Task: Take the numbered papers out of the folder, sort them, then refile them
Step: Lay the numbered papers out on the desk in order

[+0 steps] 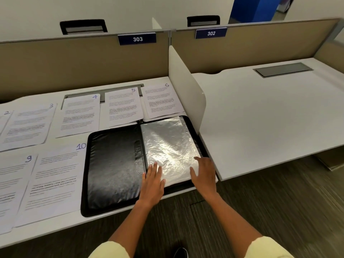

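A black folder (113,164) lies open at the desk's front right, its right half a stack of shiny clear plastic sleeves (167,142). My left hand (152,181) rests flat on the sleeves' lower left corner by the spine, fingers spread. My right hand (203,172) lies flat on the sleeves' lower right edge, holding nothing. Numbered papers are spread on the desk: paper 2 (5,118), paper 3 (28,125), paper 4 (80,114), paper 5 (123,107) and paper 6 (162,101) in the back row, paper 9 (11,187) and paper 10 (54,181) in front.
A white divider panel (188,94) stands right of the folder, separating this desk from the neighbouring white desk (260,112). Tan partitions with signs 303 (137,39) and 302 (211,33) close the back. A grey cable hatch (283,69) sits in the neighbouring desk.
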A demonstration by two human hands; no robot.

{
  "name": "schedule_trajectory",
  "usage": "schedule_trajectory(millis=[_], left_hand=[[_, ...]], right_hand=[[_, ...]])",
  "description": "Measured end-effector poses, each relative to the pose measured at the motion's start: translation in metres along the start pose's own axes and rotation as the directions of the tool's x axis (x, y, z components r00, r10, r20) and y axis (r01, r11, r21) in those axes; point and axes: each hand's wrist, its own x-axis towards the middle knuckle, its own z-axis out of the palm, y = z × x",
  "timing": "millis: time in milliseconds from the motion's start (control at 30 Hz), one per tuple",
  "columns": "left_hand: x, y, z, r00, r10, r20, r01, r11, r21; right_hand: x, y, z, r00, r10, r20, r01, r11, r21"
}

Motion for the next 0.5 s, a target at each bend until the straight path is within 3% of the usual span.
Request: schedule_trajectory(millis=[100,200,367,500], left_hand=[[0.003,0.002,0.000,1.000,-0.012,0.002,0.012,1.000,0.023],[0.006,0.003,0.001,0.999,-0.046,0.003,0.046,0.999,0.023],[0.008,0.005,-0.001,0.997,-0.070,0.036,0.067,0.994,0.081],[0.010,0.006,-0.001,0.995,-0.068,0.070,0.060,0.992,0.112]], right_hand=[[0.010,-0.010,0.008,0.961,-0.154,0.228,0.196,0.965,-0.175],[0.018,-0.018,0.018,0.876,-0.186,0.445,0.323,0.912,-0.255],[0.019,-0.012,0.032,0.830,-0.101,0.549,0.322,0.889,-0.324],[0.016,-0.002,0.035,0.831,-0.102,0.546,0.317,0.895,-0.315]])
